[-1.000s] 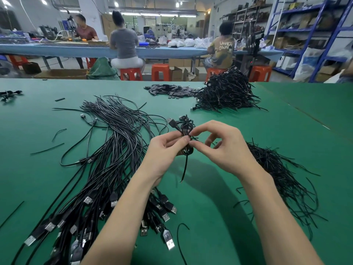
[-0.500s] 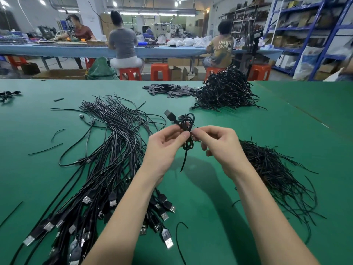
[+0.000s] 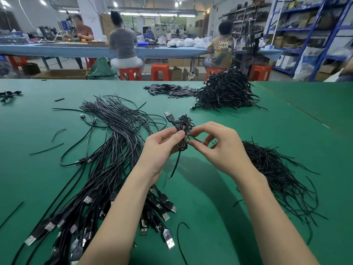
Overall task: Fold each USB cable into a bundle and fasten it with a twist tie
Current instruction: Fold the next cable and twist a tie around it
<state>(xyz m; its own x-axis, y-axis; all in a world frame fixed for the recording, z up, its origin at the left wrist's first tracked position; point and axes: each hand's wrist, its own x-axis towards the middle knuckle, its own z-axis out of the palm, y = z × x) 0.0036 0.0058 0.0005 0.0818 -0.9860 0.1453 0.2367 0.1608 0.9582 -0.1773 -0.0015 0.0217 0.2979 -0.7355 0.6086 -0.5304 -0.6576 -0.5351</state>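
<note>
Both hands' grip on the folded cable (image 3: 183,131) stays, right fingers (image 3: 207,129) now spread.

The left hand (image 3: 162,148) is covering the middle of the folded cable bundle (image 3: 183,129), so the wrap of the twist tie (image 3: 193,138) is not showing. Both forearms are hiding part of the loose cables (image 3: 107,155) near the bench's front edge. Several plugs are running off the picture's bottom-left corner. The faces of the workers beyond the bench's far edge are appearing blurred.
</note>
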